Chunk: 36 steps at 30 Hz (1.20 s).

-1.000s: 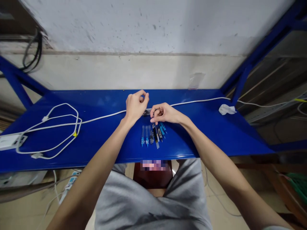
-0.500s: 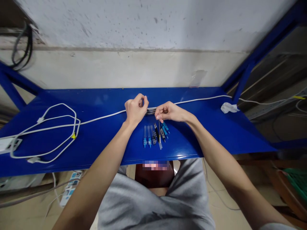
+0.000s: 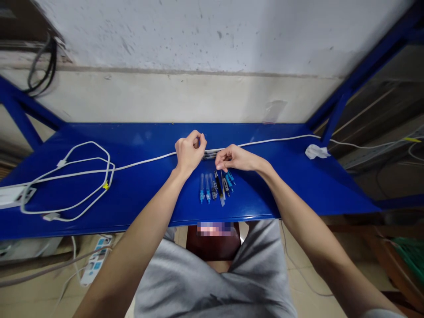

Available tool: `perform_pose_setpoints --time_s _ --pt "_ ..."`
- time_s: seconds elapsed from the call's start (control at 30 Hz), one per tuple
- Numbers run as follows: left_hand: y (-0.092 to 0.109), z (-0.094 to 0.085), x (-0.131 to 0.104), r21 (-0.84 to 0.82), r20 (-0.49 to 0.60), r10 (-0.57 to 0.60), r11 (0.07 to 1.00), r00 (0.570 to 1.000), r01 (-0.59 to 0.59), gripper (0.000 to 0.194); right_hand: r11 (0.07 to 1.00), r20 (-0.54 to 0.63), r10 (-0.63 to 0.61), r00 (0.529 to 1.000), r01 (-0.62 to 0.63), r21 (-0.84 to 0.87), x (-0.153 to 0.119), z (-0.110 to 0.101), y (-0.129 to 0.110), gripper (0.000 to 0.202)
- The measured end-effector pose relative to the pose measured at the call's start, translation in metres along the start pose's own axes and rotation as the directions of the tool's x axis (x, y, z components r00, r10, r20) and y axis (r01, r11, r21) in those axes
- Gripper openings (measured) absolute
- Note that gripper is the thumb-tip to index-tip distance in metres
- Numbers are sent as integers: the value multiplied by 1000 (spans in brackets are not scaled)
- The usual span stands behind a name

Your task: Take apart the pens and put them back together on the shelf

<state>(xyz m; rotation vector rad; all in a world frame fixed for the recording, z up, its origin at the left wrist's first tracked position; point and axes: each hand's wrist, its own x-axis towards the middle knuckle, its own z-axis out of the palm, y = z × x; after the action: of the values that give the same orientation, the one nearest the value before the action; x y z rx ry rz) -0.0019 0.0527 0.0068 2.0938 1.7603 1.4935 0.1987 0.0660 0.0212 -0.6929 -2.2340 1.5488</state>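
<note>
My left hand (image 3: 190,152) is closed above the blue tabletop, thumb and forefinger pressed together; anything between them is too small to make out. Just to its right, my right hand (image 3: 233,158) pinches the upper end of a thin pen refill (image 3: 222,179), which points down toward the table's near edge. Below the hands lie clear pen barrels with blue tips (image 3: 208,187) and clear barrels with dark grips (image 3: 213,187). Beside them are grey pen tops with clips (image 3: 226,185) and blue ones (image 3: 231,179). Several dark slim pen pieces (image 3: 210,155) lie crosswise between my hands, partly hidden.
A white cable (image 3: 142,163) crosses the blue table (image 3: 298,176) behind my hands and loops at the left near a white power strip (image 3: 13,196). Crumpled white tissue (image 3: 317,151) sits at the right. A wall (image 3: 185,97) closes off the back.
The view has shifted slightly. My hands keep nearly the same poses, with the right still pinching the refill, whose lower end has swung a little among the pen parts.
</note>
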Motion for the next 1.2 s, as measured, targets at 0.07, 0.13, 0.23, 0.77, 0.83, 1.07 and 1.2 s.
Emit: perform_pose_setpoints --time_s 0.07,0.13,0.23,0.77,0.83,1.07,1.2 --pt "0 0 0 -2 3 -4 1000 1000 4 32 1000 -3 5 1000 -5 5 0 2 -1 32" --pt "0 1 0 -2 7 -9 1000 1000 9 31 1000 1 9 1000 -9 5 0 3 -3 34" --pt "-1 1 -1 1 13 -11 1000 1000 11 31 1000 -5 3 1000 -3 -30 0 2 -3 34" --pt "-4 6 0 -43 248 257 966 934 -254 20 697 -337 -287 897 -46 -716 1 -6 17 9" --pt "-3 5 0 -36 273 282 958 920 -283 16 698 -368 -320 873 -45 -714 2 -5 18 11" --pt "-9 5 1 12 278 378 918 883 -397 10 870 -613 -292 734 -62 -489 6 4 23 30" --pt "-14 7 2 86 241 338 926 910 -367 17 841 -556 -341 758 -18 -541 7 8 22 38"
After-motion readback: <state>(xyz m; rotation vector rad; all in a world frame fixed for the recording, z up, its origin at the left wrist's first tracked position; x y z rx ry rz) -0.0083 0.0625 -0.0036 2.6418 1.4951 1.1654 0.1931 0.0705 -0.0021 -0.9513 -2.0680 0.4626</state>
